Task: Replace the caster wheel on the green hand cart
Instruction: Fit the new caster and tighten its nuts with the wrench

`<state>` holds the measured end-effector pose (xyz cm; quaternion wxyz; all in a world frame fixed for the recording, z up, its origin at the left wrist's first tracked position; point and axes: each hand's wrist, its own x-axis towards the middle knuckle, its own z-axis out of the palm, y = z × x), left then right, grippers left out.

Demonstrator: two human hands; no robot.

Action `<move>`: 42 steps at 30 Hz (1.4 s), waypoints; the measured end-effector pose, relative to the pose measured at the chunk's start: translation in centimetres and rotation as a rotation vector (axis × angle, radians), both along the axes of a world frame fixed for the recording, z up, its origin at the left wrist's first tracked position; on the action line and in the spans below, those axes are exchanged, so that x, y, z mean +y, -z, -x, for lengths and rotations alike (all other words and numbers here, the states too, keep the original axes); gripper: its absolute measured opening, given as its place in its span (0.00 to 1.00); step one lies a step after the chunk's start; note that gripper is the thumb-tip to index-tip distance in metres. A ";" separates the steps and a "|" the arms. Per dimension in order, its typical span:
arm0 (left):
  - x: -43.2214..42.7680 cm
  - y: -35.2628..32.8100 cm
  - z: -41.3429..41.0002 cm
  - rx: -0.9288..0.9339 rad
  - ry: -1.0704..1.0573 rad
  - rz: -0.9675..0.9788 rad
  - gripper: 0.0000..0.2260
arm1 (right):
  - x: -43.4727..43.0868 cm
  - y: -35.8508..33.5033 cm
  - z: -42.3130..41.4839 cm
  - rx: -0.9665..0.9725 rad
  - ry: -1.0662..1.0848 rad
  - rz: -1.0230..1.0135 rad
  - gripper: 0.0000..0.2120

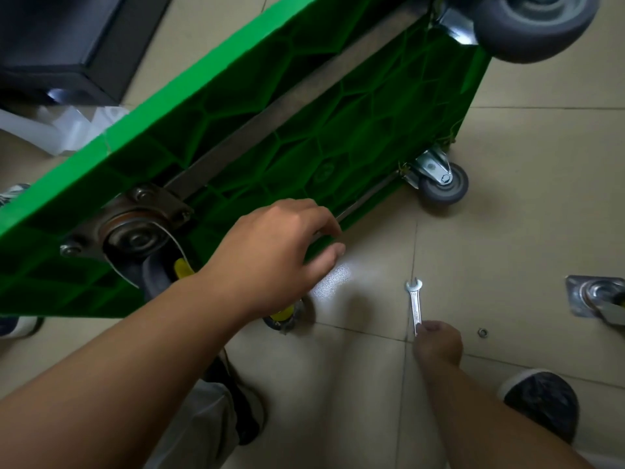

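Green hand cart [355, 106] tipped on its side on the tiled floor [524, 231], underside toward the camera. Deck is glossy green plastic, moulded in a web of irregular ribbed cells; a flat dull steel bar [270, 106] runs lengthwise across it.

Near caster [135, 235] at lower left: square bolted plate, round swivel race, tarnished metal, with a yellow tab [182, 269] beside the dark wheel. Two more casters at the far end, lower [441, 182] and upper [534, 22], with bright zinc forks and smooth grey rubber wheels.

Left hand [270, 255]: fingers curled over the cart's lower rim, thumb beneath it, gripping the edge.

Right hand [438, 343]: fingertips pinch the tail of a slim, shiny open-ended wrench [415, 299] whose head lies on the tile.

Loose caster [597, 297] lies at the right edge, its plate up. A small nut [482, 332] sits near it.
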<state>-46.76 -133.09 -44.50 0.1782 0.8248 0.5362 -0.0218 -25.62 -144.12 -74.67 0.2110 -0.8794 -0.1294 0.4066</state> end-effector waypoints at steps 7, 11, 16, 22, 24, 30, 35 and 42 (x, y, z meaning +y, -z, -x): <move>0.1 0.1 0.0 0.007 -0.011 0.023 0.14 | 0.3 -0.7 -1.2 -0.099 -0.105 0.054 0.11; 0.3 0.0 -0.2 -0.001 -0.020 0.014 0.15 | -1.6 -0.8 -3.5 -0.395 -0.087 -0.010 0.21; 0.4 0.0 0.0 -0.007 -0.019 -0.002 0.14 | -1.4 -0.3 -5.5 -0.256 0.014 0.093 0.20; 0.4 0.0 0.3 -0.005 -0.018 -0.006 0.15 | -0.8 1.0 -6.1 -0.266 -0.015 0.064 0.06; 0.4 -0.1 0.4 -0.016 -0.021 -0.019 0.14 | -0.6 0.7 -5.6 -0.275 -0.025 0.049 0.07; 0.3 -1.8 1.2 -0.063 -0.009 -0.099 0.14 | 2.6 -4.4 1.4 -0.105 -0.135 -0.430 0.05; -0.9 -4.5 2.8 -0.105 0.007 -0.198 0.13 | 7.0 -14.0 8.6 0.011 -0.440 -0.901 0.08; -2.8 -9.0 7.6 -0.258 -0.070 -0.383 0.10 | 7.8 -25.3 13.1 -0.126 -0.669 -1.210 0.09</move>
